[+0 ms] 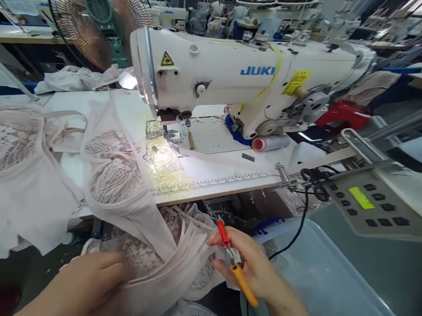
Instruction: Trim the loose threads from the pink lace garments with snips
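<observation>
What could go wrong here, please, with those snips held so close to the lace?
The thread snips in the right hand sit against the lace garment bunched under the left hand; the blades might nick the lace or a strap. The garment also hangs off the table edge and could slip down.
</observation>
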A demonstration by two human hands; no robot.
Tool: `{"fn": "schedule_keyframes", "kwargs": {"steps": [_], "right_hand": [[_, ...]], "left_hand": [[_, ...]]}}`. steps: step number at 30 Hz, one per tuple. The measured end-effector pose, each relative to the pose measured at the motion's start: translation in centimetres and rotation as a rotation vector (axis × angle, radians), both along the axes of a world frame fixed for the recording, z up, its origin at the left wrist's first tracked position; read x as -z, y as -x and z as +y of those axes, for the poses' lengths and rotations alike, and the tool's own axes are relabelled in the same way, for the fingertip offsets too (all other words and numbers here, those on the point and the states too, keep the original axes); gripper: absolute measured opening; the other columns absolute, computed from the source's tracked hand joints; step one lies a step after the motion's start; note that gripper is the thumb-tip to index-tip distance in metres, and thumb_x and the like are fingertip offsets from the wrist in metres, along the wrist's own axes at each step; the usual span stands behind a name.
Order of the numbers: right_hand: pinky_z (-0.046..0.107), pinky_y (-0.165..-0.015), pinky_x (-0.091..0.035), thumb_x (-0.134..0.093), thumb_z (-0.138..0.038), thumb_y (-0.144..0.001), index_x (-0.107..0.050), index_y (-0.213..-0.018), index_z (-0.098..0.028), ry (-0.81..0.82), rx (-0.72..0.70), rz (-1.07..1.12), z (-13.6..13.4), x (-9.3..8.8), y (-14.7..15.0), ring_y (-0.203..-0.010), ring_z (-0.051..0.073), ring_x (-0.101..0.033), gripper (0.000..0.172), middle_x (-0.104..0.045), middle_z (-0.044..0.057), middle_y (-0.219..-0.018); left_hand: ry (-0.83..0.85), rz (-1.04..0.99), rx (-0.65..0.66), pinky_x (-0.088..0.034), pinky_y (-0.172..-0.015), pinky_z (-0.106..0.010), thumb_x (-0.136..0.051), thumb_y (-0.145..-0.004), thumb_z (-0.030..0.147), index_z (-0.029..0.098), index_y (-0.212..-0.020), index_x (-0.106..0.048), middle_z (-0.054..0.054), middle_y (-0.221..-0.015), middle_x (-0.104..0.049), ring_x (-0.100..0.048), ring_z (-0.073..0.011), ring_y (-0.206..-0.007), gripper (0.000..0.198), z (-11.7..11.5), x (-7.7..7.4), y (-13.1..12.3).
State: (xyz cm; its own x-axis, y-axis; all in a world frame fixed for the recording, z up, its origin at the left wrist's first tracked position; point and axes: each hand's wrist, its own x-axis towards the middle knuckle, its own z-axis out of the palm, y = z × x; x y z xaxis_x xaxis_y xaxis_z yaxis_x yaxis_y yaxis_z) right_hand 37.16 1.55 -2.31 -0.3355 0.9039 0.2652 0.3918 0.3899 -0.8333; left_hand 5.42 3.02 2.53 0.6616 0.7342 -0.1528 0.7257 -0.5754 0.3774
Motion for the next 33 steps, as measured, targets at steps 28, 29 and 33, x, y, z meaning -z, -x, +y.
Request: {"fn": "schedule_keyframes", "kwargs": {"steps": [28, 29, 33], "right_hand": [[0.022, -0.049, -0.033, -0.05, -0.002, -0.058, -0.033, -0.068, -0.024, 0.335, -0.207, 0.011, 1.0, -2.1, 10.3, -0.057, 0.014, -0.044, 0.029, -0.044, -0.003, -0.069], [0.023, -0.049, -0.033, -0.05, -0.003, -0.059, -0.033, -0.068, -0.024, 0.329, -0.213, 0.005, 1.0, -2.1, 10.3, -0.058, 0.014, -0.044, 0.028, -0.044, -0.002, -0.069], [0.022, -0.051, -0.032, -0.049, 0.001, -0.055, -0.035, -0.069, -0.023, 0.294, -0.227, -0.022, 1.0, -1.6, 10.0, -0.06, 0.014, -0.044, 0.031, -0.045, -0.003, -0.069]], "left_hand": [[-0.111, -0.271, -0.33, -0.051, -0.083, -0.021, -0.059, -0.087, 0.022, 0.033, -0.107, -0.061, 0.002, -0.106, -0.07, -0.067, -0.0169, -0.093, 0.023, -3.1, -2.4, 8.4], [-0.089, -0.343, -0.333, -0.051, -0.083, -0.022, -0.059, -0.088, 0.022, 0.034, -0.106, -0.063, 0.002, -0.107, -0.07, -0.067, -0.0172, -0.094, 0.023, -3.1, -2.5, 8.3], [0.288, -0.607, -0.268, -0.052, -0.086, -0.032, -0.051, -0.094, 0.036, 0.031, -0.089, -0.07, -0.001, -0.084, -0.072, -0.068, -0.0199, -0.085, 0.02, -2.4, -3.4, 7.3]]}}
